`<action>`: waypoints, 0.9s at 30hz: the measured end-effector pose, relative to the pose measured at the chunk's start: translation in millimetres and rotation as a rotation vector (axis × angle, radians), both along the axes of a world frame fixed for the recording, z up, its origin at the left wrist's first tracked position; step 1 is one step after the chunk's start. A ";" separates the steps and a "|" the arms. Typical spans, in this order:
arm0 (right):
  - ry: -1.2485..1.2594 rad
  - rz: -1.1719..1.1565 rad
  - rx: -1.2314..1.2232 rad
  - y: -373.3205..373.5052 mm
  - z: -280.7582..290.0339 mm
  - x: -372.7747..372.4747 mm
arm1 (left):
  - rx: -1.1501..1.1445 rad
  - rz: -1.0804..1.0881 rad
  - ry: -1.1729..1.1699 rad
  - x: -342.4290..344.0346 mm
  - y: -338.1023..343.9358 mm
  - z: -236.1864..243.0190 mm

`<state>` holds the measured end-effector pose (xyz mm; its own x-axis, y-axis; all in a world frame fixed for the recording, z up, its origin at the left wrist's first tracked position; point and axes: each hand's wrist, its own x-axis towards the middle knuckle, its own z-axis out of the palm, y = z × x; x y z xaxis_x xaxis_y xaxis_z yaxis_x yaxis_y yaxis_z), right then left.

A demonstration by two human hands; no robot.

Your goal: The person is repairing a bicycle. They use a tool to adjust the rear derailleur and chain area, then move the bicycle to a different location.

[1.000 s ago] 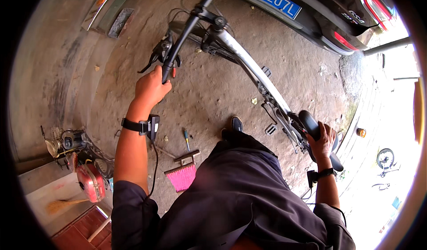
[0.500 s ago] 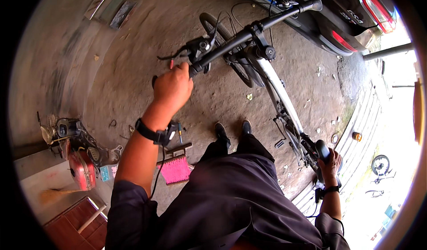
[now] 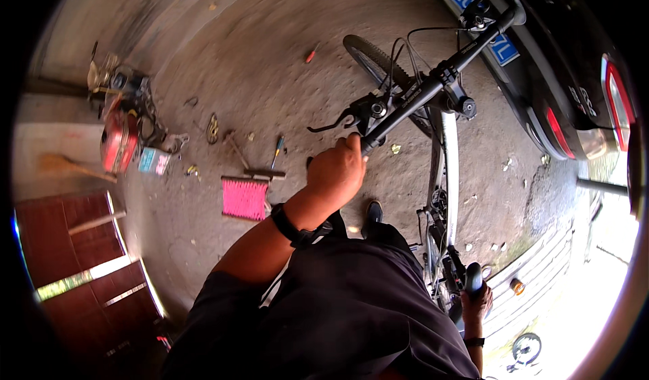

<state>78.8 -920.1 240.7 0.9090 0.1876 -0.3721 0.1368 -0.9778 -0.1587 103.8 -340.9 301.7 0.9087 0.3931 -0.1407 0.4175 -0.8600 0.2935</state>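
Note:
In the head view a bicycle stands at my right, its silver frame (image 3: 447, 170) running toward me from the dark handlebar (image 3: 472, 52). My left hand (image 3: 336, 170) is closed round the bar's near end, just behind a black brake lever (image 3: 327, 126). The front wheel (image 3: 370, 60) angles out beyond the bar. At lower right my right hand (image 3: 478, 304) holds the black saddle (image 3: 474, 279), its fingers partly hidden by it. Black straps with devices circle both wrists.
A dark car (image 3: 554, 76) stands at upper right. A scooter (image 3: 118, 76) with a red case (image 3: 119, 143), reddish doors (image 3: 71, 231) and a straw broom (image 3: 67, 167) are at left. A pink broom (image 3: 245, 197), blue screwdriver (image 3: 278, 149) and red tool (image 3: 312, 54) lie on the concrete. A loose wheel (image 3: 526, 348) lies outside.
The handlebar and my left hand have swung right, bringing the bar's far end over the car's bumper. The whole view has turned, and my right hand sits lower, still on the saddle.

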 end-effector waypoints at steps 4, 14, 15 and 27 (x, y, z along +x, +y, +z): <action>0.049 0.000 0.001 -0.5 0.8 -7.3 | -0.135 0.066 -0.041 -25.3 -43.4 -15.1; 0.011 0.114 0.053 23.8 4.0 -19.4 | -0.702 0.307 0.034 -55.6 -88.0 -11.2; 0.005 0.128 0.046 28.2 1.2 -17.6 | -0.723 0.339 0.045 -56.8 -86.1 -10.7; -0.066 0.281 0.069 155.4 0.0 -77.2 | -0.602 0.467 -0.162 -172.1 8.3 -45.1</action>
<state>1.6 -764.6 240.6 0.8399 0.4579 -0.2915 0.4127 -0.8875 -0.2048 -68.2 -332.6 256.6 0.6952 0.6381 -0.3308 0.6092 -0.2788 0.7424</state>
